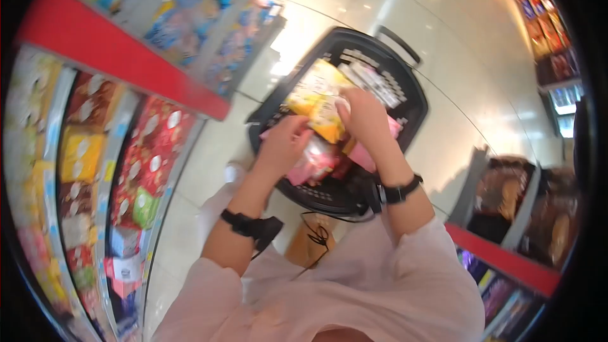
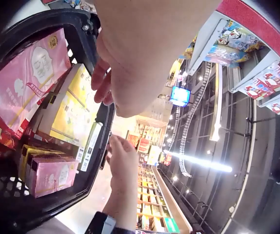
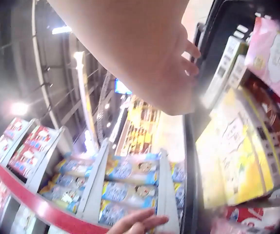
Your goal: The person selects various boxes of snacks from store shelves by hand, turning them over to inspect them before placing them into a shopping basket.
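Observation:
A black basket [image 1: 415,111] holds yellow packs [image 1: 320,85], pink packs [image 1: 364,155] and white boxes [image 1: 373,82]. Over its left part is my left hand [image 1: 285,145], fingers bent loosely beside the yellow and pink packs. My right hand [image 1: 364,111] hovers at the yellow packs' right edge; whether it touches them is blurred. In the left wrist view, the left fingers [image 2: 102,83] hang near a yellow box [image 2: 74,109], and the right hand [image 2: 122,161] looks empty beyond the rim. The right wrist view shows loosely bent right fingers [image 3: 191,58] near the rim, nothing seen in them.
Shelves of packaged goods with a red edge [image 1: 126,50] stand on the left. Another shelf with a red edge [image 1: 500,256] is at the lower right. A basket handle [image 1: 399,44] sticks out at the far end. A brown box [image 1: 310,240] with a black cable lies below the basket.

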`<action>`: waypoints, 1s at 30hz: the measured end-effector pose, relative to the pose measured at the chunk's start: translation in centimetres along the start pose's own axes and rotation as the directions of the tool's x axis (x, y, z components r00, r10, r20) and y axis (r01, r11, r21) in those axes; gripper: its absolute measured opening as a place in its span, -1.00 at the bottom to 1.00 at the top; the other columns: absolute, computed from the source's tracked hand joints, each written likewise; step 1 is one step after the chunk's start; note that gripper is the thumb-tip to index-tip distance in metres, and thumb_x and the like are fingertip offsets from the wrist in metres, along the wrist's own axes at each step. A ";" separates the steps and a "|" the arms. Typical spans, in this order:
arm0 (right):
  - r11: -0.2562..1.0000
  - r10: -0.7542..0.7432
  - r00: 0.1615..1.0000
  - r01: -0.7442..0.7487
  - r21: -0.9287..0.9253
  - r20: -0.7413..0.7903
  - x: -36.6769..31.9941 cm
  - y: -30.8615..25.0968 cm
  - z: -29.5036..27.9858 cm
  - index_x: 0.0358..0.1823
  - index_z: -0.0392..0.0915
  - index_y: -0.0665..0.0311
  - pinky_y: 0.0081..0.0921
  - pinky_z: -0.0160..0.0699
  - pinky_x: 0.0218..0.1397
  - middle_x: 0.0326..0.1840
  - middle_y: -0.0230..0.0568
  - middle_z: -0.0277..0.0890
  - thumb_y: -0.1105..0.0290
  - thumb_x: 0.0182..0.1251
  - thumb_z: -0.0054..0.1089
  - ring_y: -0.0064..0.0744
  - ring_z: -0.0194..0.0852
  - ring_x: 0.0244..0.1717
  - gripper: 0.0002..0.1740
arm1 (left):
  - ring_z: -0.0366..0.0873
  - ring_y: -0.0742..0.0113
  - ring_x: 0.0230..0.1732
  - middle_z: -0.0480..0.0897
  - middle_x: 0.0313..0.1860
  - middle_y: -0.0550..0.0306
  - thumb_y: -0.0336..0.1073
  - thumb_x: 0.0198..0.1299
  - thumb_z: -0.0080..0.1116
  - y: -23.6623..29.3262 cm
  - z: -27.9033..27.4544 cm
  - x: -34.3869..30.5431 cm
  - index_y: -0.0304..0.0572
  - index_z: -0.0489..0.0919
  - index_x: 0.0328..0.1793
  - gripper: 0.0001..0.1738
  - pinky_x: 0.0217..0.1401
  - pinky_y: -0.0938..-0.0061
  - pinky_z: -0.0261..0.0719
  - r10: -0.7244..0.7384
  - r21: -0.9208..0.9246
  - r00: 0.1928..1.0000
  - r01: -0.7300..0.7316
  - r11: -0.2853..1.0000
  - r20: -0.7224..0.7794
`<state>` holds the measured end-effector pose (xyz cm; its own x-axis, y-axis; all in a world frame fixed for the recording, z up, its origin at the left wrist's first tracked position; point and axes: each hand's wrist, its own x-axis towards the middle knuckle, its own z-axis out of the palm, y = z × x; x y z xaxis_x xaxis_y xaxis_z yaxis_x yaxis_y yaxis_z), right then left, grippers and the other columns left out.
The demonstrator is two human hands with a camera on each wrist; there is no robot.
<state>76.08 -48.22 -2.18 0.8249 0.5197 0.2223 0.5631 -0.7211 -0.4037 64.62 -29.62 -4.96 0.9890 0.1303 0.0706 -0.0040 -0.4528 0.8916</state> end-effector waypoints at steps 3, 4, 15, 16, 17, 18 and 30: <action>0.958 -0.240 0.961 0.211 0.195 0.139 -2.2 -7.2 0.8 -0.24 0.56 0.22 -0.16 0.56 -0.23 -0.33 -0.08 0.58 0.31 0.20 0.17 -0.03 0.58 -0.29 -0.82 | 0.65 0.07 -0.07 0.66 -0.14 -0.09 -0.34 0.14 0.20 2.2 -1.9 -0.3 -0.17 0.61 -0.05 -0.76 -0.03 0.26 0.58 -0.137 0.063 0.984 0.130 0.990 0.113; 0.940 -0.307 0.949 0.290 0.181 0.072 -2.8 -8.4 1.2 -0.21 0.56 0.22 -0.16 0.56 -0.23 -0.32 -0.10 0.58 0.37 0.16 0.16 -0.04 0.58 -0.29 -0.82 | 0.61 -0.06 -0.06 0.64 -0.14 -0.10 -0.35 0.07 0.19 0.8 -1.7 -0.6 -0.18 0.60 -0.12 -0.77 -0.01 0.20 0.57 -0.035 0.166 0.996 0.021 0.986 0.085; 0.700 -0.652 0.758 0.589 0.403 0.026 -4.6 -10.6 0.8 -0.17 0.57 0.24 -0.23 0.60 -0.16 -0.21 -0.13 0.62 0.50 0.08 0.23 -0.06 0.59 -0.24 -0.76 | 0.57 -0.08 0.00 0.61 -0.07 -0.06 -0.26 0.15 0.16 2.7 -9.9 -5.6 -0.13 0.58 0.01 -0.70 0.02 0.17 0.56 -0.081 0.422 0.992 0.032 0.906 0.099; 0.702 -0.651 0.759 0.593 0.396 0.018 -4.8 -11.2 0.5 -0.17 0.57 0.24 -0.23 0.60 -0.16 -0.21 -0.13 0.62 0.50 0.08 0.23 -0.06 0.59 -0.24 -0.76 | 0.57 -0.07 0.02 0.61 -0.04 -0.07 -0.25 0.16 0.16 3.1 -11.6 -6.4 -0.12 0.59 0.04 -0.68 0.05 0.17 0.55 -0.072 0.459 0.997 0.053 0.887 0.024; 0.662 -0.682 0.731 0.626 0.413 -0.016 -5.3 -12.1 0.2 -0.17 0.57 0.24 -0.24 0.60 -0.16 -0.21 -0.16 0.62 0.49 0.08 0.23 -0.08 0.59 -0.23 -0.76 | 0.57 -0.07 0.02 0.61 -0.04 -0.07 -0.25 0.16 0.16 3.6 -13.8 -7.3 -0.12 0.59 0.04 -0.68 0.05 0.17 0.55 -0.063 0.460 0.998 0.042 0.887 0.029; 0.619 -0.713 0.700 0.659 0.428 -0.047 -5.8 -13.0 -0.1 -0.17 0.57 0.23 -0.25 0.60 -0.16 -0.21 -0.18 0.63 0.49 0.08 0.23 -0.10 0.60 -0.22 -0.76 | 0.57 -0.05 0.04 0.61 -0.03 -0.06 -0.23 0.16 0.18 4.2 -16.5 -8.1 -0.12 0.60 0.03 -0.68 0.07 0.18 0.55 -0.057 0.513 0.992 0.107 0.852 -0.111; 0.387 -0.857 0.511 0.729 0.565 -0.072 -11.3 -17.5 1.3 -0.21 0.59 0.15 -0.38 0.60 -0.15 -0.21 -0.37 0.61 0.46 0.03 0.26 -0.32 0.60 -0.24 -0.77 | 0.51 -0.18 0.11 0.55 0.08 -0.20 -0.26 0.14 0.15 10.8 -54.7 -7.5 -0.21 0.46 0.22 -0.51 0.19 0.12 0.50 0.451 0.848 0.738 0.524 0.085 -0.502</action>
<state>56.86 -40.84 1.26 -0.0575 0.8503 0.5231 0.7912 0.3584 -0.4956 49.10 12.81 28.62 0.6541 0.3345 0.6784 0.6432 -0.7180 -0.2661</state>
